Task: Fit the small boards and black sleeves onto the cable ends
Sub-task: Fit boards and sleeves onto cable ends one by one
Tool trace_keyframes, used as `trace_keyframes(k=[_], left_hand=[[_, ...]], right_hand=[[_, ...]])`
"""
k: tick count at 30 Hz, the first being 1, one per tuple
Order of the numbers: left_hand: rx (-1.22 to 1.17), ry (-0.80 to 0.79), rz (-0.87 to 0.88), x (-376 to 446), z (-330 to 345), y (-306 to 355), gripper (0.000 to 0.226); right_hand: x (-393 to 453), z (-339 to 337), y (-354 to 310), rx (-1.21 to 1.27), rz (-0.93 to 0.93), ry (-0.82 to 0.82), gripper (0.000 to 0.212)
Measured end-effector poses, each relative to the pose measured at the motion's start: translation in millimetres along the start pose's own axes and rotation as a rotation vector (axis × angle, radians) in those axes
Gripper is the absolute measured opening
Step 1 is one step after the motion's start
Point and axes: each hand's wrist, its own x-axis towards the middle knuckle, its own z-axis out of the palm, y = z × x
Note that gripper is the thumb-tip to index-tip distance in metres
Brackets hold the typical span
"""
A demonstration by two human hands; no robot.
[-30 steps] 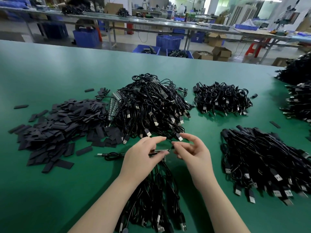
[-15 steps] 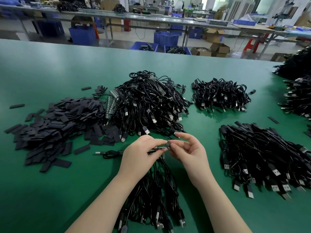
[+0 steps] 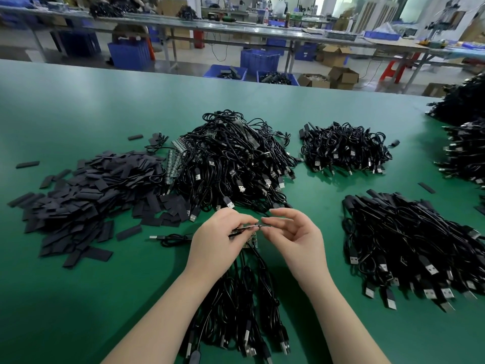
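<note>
I find the small board [image 3: 250, 241] held between both hands just above the green table [image 3: 78, 298], directly in front of the big central cable heap [image 3: 231, 164]. The piece in the pinch lies with its long axis left to right; the cable end [image 3: 258, 226] meets it at the gap between the two hands, so the coming fit is, in my judgement, a straight push along that axis. My left hand [image 3: 217, 243] curls round the board with thumb and forefinger pressed on it; my right hand [image 3: 296, 235] pinches the cable end with thumb and forefinger, the other fingers loosely spread. Both sit equally near the joint — the right looks to be the one to do the feeding. Whether a sleeve is already on this cable I cannot tell. Counted outward from the central heap: one pile of black sleeves [image 3: 86, 193] to its left, with several strays apart from it; one strip of spare boards [image 3: 174, 164] at its left edge; one smaller cable heap [image 3: 343, 148] to its right; one laid-out bundle [image 3: 414, 243] to its near right; one bundle [image 3: 236, 306] under my wrists — further piles [image 3: 464, 143] at the far right edge.
</note>
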Motion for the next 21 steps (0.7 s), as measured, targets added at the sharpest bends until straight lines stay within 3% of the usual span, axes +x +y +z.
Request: trace_keyframes(k=[12,17,21], left_hand=[[0.029,-0.059,-0.008,-2.3,-0.2,2.3,0.016],[0.003,-0.043,-0.066,-2.0,-0.9,3.3,0.026],[0.007,-0.032,-0.043,-2.2,-2.5,7.1,0.018]], right_hand=[[-1.5,0.2,-1.2,-0.097,-0.055,0.024,0.030],[0.3,-2.8,-1.2,-0.062,-0.065,0.119,0.037],[0.1,-7.5,-2.5,-0.372,-0.152,0.230,0.051]])
